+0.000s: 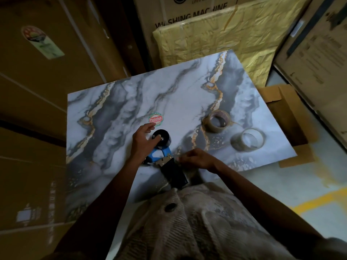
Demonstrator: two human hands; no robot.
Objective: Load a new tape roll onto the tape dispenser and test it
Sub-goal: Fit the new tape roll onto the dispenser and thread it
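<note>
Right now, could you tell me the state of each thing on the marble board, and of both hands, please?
Tape dispenser: lying on the marble board, spool hub bare, no roll loaded.
Brown tape roll: lying on the board, untouched.
Clear tape roll: lying on the board nearer the right edge, untouched.
Left hand: fingers relaxed, resting at the hub.
Right hand: at the dispenser's metal blade end; grip unclear.

Left hand covers part of the blue-and-black handheld tape dispenser; right hand's fingers blurred, their grip unreadable; cardboard box lettering cut off above.
</note>
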